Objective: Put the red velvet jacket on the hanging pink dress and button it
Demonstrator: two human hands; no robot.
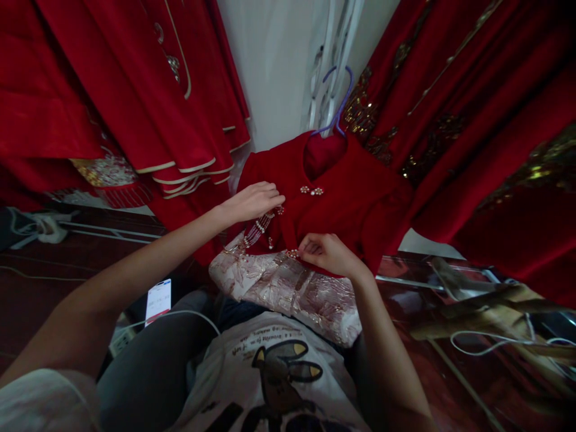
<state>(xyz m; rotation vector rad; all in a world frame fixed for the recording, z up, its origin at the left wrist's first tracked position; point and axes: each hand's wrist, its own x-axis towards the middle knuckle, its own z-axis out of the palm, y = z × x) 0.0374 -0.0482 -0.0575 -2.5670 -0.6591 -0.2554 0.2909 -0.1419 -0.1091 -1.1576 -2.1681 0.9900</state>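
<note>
A red jacket (342, 213) on a purple hanger (338, 117) is spread in front of me, with a jewelled clasp (312, 191) below its neckline. My left hand (256, 201) lies over the jacket's left front, fingers closed on the cloth beside a beaded tassel (260, 228). What sits under those fingertips is partly hidden. Lower down, my right hand (327, 252) is closed in a pinch at a second jewelled clasp (292, 254) near the jacket's front edge. A pale pink and gold brocade skirt (288, 285) lies across my lap, under the jacket's hem.
Red garments with pale piping (180, 120) hang at the left, and red ones with gold sequins (450, 138) at the right. Near my left leg are a lit phone (158, 302) and a white cable (193, 313). White metal rack posts (335, 54) stand behind the hanger.
</note>
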